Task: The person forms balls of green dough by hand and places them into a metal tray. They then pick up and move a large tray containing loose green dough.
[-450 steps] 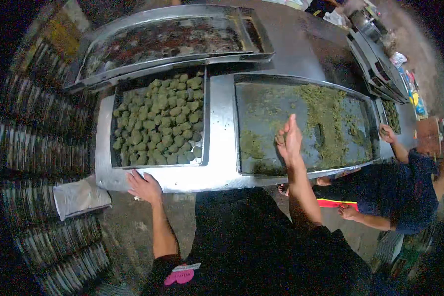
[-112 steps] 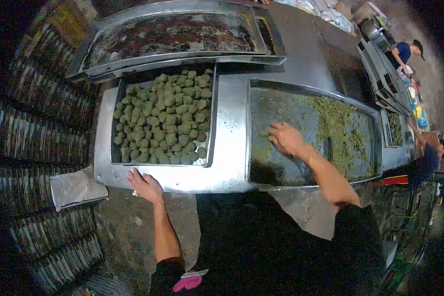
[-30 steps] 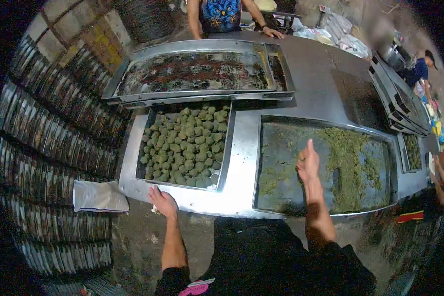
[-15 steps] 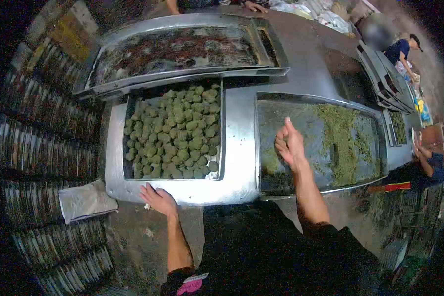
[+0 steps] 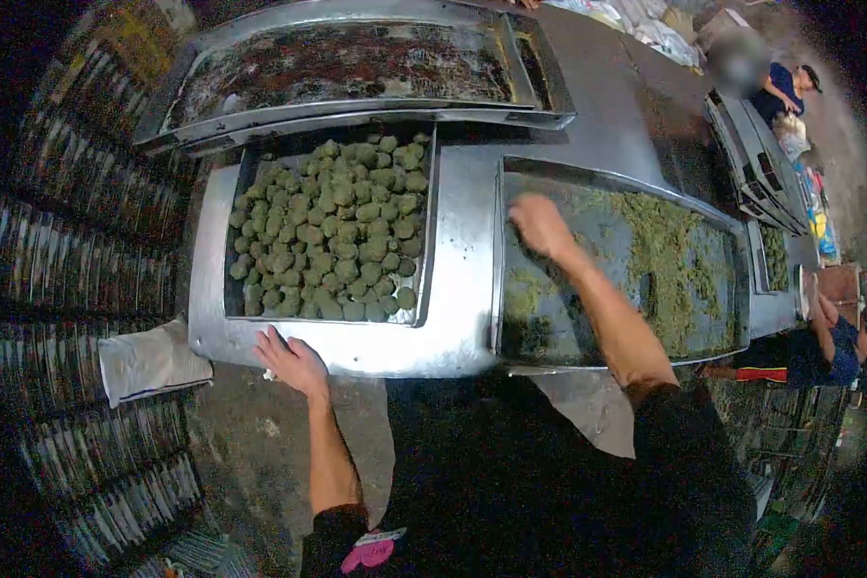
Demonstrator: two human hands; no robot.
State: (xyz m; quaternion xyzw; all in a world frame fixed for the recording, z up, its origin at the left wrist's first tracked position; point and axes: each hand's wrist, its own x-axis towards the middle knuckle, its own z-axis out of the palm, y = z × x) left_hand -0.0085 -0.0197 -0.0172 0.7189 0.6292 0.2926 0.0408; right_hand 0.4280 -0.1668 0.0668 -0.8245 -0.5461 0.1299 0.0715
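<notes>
Our right hand (image 5: 541, 224) palm-down on loose green mash (image 5: 660, 255), grip hidden from us, left hand (image 5: 292, 361) flat on steel table (image 5: 458, 279), round green balls (image 5: 332, 231)

Right hand (image 5: 539, 224) on green mash (image 5: 660, 260) in tray (image 5: 498, 289); left hand (image 5: 294, 361) on table edge (image 5: 356, 352).
</notes>
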